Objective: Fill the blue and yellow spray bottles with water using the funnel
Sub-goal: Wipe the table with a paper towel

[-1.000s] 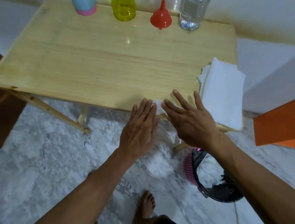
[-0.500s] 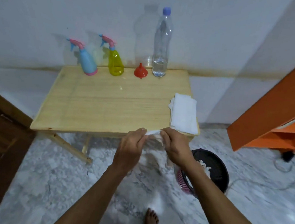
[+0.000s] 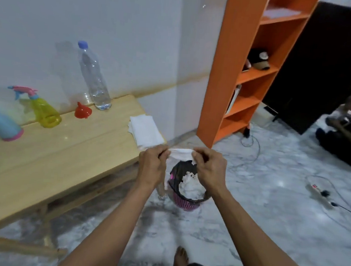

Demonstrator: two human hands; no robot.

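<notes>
The blue spray bottle (image 3: 0,124) and the yellow spray bottle (image 3: 43,111), both with pink triggers, stand at the back of the wooden table (image 3: 61,161). Beside them sit the red funnel (image 3: 83,111), wide end down, and a clear water bottle (image 3: 92,76) with a blue cap and a little water. My left hand (image 3: 151,164) and my right hand (image 3: 208,168) each pinch one end of a white tissue (image 3: 180,152), stretched between them above a pink waste bin (image 3: 187,187) off the table's right end.
A stack of white tissues (image 3: 146,132) lies on the table's right end. The black-lined bin holds crumpled white paper. An orange shelf unit (image 3: 251,61) stands to the right, with cables and a power strip (image 3: 319,191) on the marble floor. My bare foot (image 3: 180,260) is below.
My hands went from flat at the table's front edge to pinching a tissue, then carried it right over the bin. The view swung right, away from the table.
</notes>
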